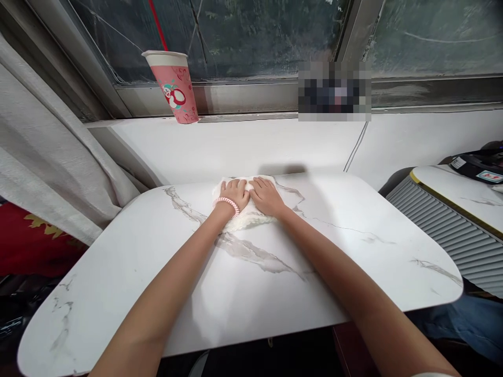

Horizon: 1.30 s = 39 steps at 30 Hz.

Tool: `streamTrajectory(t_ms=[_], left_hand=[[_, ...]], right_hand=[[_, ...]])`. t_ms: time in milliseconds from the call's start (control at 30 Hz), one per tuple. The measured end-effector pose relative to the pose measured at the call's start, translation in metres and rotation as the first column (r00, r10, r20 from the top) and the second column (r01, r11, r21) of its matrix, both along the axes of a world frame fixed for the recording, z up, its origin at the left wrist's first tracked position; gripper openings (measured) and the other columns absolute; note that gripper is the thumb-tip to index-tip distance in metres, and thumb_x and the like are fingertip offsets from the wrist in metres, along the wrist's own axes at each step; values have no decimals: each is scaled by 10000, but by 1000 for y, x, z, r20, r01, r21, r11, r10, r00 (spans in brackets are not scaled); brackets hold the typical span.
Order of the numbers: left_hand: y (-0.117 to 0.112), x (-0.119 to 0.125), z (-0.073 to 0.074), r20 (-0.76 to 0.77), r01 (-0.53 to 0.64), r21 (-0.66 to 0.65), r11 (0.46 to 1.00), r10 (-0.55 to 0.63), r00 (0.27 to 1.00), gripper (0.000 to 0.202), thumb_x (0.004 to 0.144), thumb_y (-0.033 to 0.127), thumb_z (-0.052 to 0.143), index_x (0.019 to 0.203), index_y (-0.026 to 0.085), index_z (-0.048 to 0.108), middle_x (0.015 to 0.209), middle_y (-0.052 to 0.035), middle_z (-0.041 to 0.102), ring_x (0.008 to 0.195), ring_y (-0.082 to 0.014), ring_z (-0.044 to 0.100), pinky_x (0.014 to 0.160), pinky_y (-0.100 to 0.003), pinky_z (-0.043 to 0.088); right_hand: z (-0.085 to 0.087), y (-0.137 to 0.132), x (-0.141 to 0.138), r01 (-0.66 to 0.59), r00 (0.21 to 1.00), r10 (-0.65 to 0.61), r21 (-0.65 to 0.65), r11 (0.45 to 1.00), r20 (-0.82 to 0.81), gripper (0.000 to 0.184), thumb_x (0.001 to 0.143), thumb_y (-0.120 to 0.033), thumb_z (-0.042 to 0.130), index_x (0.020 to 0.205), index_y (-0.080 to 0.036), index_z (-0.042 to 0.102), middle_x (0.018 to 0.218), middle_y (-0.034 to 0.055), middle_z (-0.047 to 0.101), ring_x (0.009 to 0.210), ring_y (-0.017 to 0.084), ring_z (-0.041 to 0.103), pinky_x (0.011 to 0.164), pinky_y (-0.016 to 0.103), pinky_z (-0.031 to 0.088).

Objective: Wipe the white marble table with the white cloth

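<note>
A white cloth with a ruffled edge is spread on the far side of a white marble-patterned table. My left hand rests on the cloth palm down, fingers lying flat, a pink coiled band around its wrist. Close beside it, my right hand also presses flat on the cloth, its fingers stretched toward the wall. Both palms and the cloth beneath them are hidden.
A pink paper cup with a red straw stands on the windowsill. Right of it is a blurred-out dark object. A grey curtain hangs at left. At right, a ribbed cabinet carries a black item.
</note>
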<state>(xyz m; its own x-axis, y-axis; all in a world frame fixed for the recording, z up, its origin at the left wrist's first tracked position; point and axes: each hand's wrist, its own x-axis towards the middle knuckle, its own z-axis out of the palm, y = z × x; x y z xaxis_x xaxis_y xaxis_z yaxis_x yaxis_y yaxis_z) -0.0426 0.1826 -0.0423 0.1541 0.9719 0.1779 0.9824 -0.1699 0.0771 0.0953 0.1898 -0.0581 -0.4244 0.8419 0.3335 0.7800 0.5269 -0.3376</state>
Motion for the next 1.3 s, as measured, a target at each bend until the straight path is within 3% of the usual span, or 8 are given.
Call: streamTrajectory(t_ms=[167,367,567,767,933,1067,1167,1300], left_hand=[[-40,10,-2,44,18,-3,1000,-18,999,435,937,253,308,1318,145,487,1383,-152,529,1328,-263,435,1165,-511,209],[-107,22,-9,18,29,-17,999,-29,999,471,952,258,288,1366,107,458,1467,-202,442,1401,-313,347,1143,-595,204],[-171,33,6,-18,184,-226,957,-193,981,600,980,410,310,1474,72,336,1551,-249,272,1455,-363,208,1129,-614,215],[-200,53,9,-36,263,-227,938,-277,960,638,970,411,334,1497,52,304,1561,-256,214,1457,-388,144,1137,-639,177],[-189,75,23,-80,196,-357,913,-239,968,666,967,411,304,1525,57,220,1578,-239,146,1468,-381,108,1118,-700,86],[-153,90,36,-142,74,-482,873,-161,977,693,961,413,256,1537,48,131,1592,-223,81,1479,-362,72,1109,-710,59],[-113,95,31,-105,89,-468,879,-155,982,711,955,453,221,1546,80,95,1606,-192,49,1487,-332,34,1120,-690,38],[-62,94,15,-70,160,-320,934,-192,979,672,957,435,205,1546,114,148,1610,-184,111,1491,-305,79,1145,-643,9]], right_hand=[[-1,-39,16,-26,999,26,12,1000,27,456,968,-238,331,1367,-89,492,1488,160,437,1402,273,344,1170,472,231],[0,-100,37,-118,991,116,28,993,59,472,963,-272,367,1386,-101,490,1486,148,444,1404,285,345,1186,479,226],[8,-159,71,-211,976,210,-2,978,62,473,962,-287,380,1405,-141,461,1498,136,427,1433,263,300,1201,503,204],[15,-187,100,-171,985,167,-125,977,-40,441,966,-315,419,1398,-230,447,1523,81,394,1438,242,286,1196,502,218],[23,-168,97,-99,989,77,-186,978,-123,287,966,-285,386,1188,-222,558,1378,86,531,1330,236,416,1110,461,340],[21,-130,90,-51,993,39,-99,994,-114,233,939,-233,371,1064,-216,567,1201,89,615,1203,241,495,1045,445,366],[16,-93,91,-13,994,7,-51,999,-111,222,912,-216,384,1043,-216,564,1145,85,630,1144,242,521,1023,436,366],[9,-46,93,125,986,-126,-13,992,-110,205,882,-212,414,1010,-205,574,1105,93,645,1085,259,545,1004,441,366]])
